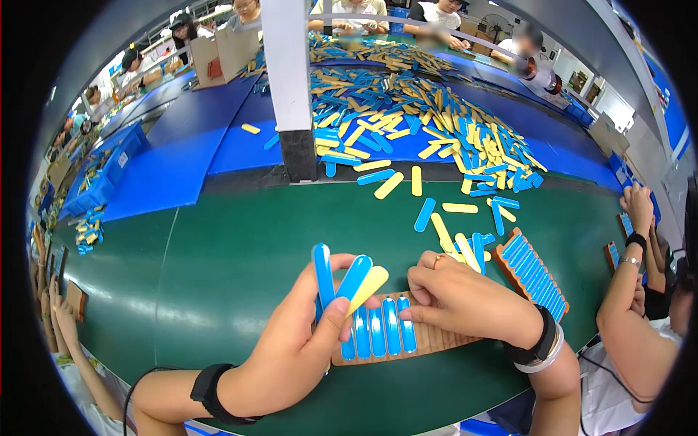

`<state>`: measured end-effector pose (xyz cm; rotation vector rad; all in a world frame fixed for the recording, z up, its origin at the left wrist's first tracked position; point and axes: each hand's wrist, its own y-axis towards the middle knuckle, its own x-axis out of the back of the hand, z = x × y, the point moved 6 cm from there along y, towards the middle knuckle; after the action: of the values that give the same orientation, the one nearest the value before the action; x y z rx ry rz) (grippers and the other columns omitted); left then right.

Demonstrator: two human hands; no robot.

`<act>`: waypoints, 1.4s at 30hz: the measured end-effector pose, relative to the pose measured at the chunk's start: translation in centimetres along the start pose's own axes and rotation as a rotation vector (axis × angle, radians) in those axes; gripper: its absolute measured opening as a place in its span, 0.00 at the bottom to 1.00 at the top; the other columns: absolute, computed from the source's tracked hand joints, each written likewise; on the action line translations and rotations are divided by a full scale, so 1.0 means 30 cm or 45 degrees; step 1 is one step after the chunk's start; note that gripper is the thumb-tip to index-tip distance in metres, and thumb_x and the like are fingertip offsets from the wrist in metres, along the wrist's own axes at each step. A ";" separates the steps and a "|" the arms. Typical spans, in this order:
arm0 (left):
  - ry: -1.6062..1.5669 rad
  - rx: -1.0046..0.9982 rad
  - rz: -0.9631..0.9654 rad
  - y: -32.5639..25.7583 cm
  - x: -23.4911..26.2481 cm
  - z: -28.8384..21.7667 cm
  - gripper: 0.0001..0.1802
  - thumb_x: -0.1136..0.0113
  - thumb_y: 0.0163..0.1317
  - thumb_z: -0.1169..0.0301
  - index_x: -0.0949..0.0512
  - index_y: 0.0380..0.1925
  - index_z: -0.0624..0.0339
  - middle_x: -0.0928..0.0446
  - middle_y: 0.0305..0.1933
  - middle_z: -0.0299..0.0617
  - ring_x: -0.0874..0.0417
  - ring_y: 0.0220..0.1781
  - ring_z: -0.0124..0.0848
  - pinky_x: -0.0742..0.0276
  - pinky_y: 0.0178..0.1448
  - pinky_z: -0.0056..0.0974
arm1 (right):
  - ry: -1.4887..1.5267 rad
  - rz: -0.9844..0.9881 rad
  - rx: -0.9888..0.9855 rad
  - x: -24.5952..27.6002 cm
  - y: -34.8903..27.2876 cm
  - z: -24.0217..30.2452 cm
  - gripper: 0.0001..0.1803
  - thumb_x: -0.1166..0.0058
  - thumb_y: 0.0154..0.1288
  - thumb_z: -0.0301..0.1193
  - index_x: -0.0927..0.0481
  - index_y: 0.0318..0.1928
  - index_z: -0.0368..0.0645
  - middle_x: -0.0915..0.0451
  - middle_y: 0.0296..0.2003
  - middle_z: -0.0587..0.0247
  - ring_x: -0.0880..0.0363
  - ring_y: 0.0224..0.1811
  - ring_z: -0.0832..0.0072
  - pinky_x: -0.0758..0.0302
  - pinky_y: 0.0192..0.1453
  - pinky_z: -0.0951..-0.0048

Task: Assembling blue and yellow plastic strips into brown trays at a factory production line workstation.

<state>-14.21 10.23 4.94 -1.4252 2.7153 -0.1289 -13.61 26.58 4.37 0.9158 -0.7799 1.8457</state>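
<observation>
My left hand (294,330) is closed around several flat, round-ended strips (356,276), fanned out between thumb and fingers. Blue faces show on two of them and a yellow face on another. Below it lies a brown slotted tray (451,338), where several blue strips (376,330) rest side by side in the left slots. Over the tray's right part, my right hand (465,298) has its fingers curled, the thumb tip touching or close beside the rightmost blue strip (406,327). Whatever is between those fingers is hidden.
A second brown tray (531,275) filled with blue strips lies to the right. Loose blue and yellow strips (440,231) spread beyond my right hand, towards a large heap (465,138). A white-and-black post (291,94) stands ahead. A blue bin (105,174) is at left; co-workers sit around.
</observation>
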 end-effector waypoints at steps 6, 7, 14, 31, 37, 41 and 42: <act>-0.047 0.118 0.095 -0.009 -0.006 0.026 0.20 0.58 0.68 0.73 0.44 0.58 0.60 0.25 0.45 0.45 0.33 0.31 0.19 0.36 0.30 0.22 | 0.096 -0.170 0.022 -0.001 0.014 -0.014 0.11 0.47 0.60 0.34 0.30 0.32 0.39 0.31 0.28 0.56 0.30 0.32 0.62 0.32 0.37 0.67; -0.046 0.122 0.091 -0.011 -0.004 0.032 0.20 0.58 0.68 0.73 0.44 0.58 0.60 0.25 0.45 0.45 0.33 0.31 0.19 0.36 0.30 0.22 | 0.099 -0.167 0.025 -0.003 0.016 -0.006 0.11 0.47 0.60 0.34 0.30 0.32 0.39 0.31 0.28 0.56 0.30 0.32 0.62 0.32 0.37 0.67; -0.068 0.181 0.253 -0.045 -0.064 0.020 0.19 0.58 0.69 0.71 0.45 0.57 0.60 0.25 0.44 0.46 0.28 0.30 0.21 0.37 0.27 0.23 | 0.902 -0.242 -0.004 -0.038 -0.054 0.079 0.11 0.43 0.61 0.35 0.26 0.36 0.40 0.25 0.22 0.69 0.27 0.24 0.84 0.33 0.28 0.80; -0.154 0.227 0.179 -0.043 -0.036 0.042 0.20 0.60 0.69 0.70 0.44 0.60 0.62 0.26 0.37 0.46 0.30 0.22 0.21 0.39 0.22 0.23 | 1.253 -0.224 -0.156 0.098 -0.054 0.005 0.10 0.48 0.65 0.32 0.25 0.35 0.35 0.20 0.30 0.64 0.23 0.31 0.84 0.27 0.35 0.83; -0.225 0.399 0.183 -0.040 -0.044 0.051 0.17 0.64 0.69 0.72 0.41 0.58 0.58 0.32 0.33 0.38 0.33 0.22 0.19 0.39 0.24 0.23 | 0.421 0.369 -0.159 -0.012 -0.043 -0.009 0.19 0.45 0.59 0.33 0.35 0.48 0.44 0.24 0.27 0.56 0.24 0.31 0.63 0.29 0.36 0.69; -0.249 0.398 0.225 -0.046 -0.051 0.057 0.17 0.63 0.70 0.71 0.42 0.57 0.60 0.27 0.35 0.44 0.31 0.20 0.22 0.41 0.21 0.24 | 0.158 0.106 -0.072 -0.003 -0.028 -0.013 0.23 0.38 0.52 0.37 0.33 0.46 0.46 0.25 0.26 0.55 0.25 0.35 0.58 0.30 0.39 0.63; -0.258 0.402 0.245 -0.047 -0.056 0.058 0.17 0.63 0.70 0.71 0.43 0.57 0.60 0.27 0.36 0.46 0.32 0.19 0.22 0.40 0.21 0.24 | 0.120 0.013 -0.059 0.003 -0.022 -0.036 0.23 0.37 0.51 0.38 0.31 0.44 0.46 0.25 0.25 0.54 0.25 0.33 0.58 0.30 0.38 0.63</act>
<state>-11.93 10.75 3.39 -1.0274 2.5107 -0.3616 -13.33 27.73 3.96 0.7914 -0.7669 1.8577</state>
